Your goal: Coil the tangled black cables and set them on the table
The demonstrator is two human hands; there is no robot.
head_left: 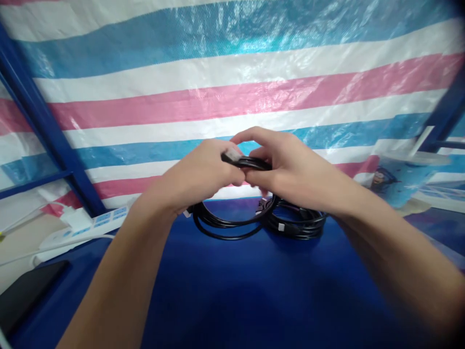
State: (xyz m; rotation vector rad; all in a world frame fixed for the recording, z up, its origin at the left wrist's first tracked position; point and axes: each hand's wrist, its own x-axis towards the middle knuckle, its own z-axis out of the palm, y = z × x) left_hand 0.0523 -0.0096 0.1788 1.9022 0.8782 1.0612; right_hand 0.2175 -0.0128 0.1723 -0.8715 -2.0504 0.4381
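A coiled black cable (232, 224) hangs in a loop between my two hands, above the blue table. My left hand (203, 169) is closed around the left side of the coil. From the right, my right hand (286, 162) grips the bundled strands, its thumb and fingers pressed in at the top of the loop. A pale plug end (232, 155) of the cable shows between the hands. Behind and to the right, a second bundle of coiled black cables (300, 225) lies on the table, with a small white tag on it. My fingertips are partly hidden.
A white power strip (85, 232) with an adapter stands at the left. In front of it lies a black phone-like slab (31, 295). A light blue cup (403, 179) with a straw is at the right. A striped plastic sheet (232, 102) hangs behind, between blue posts (47, 116).
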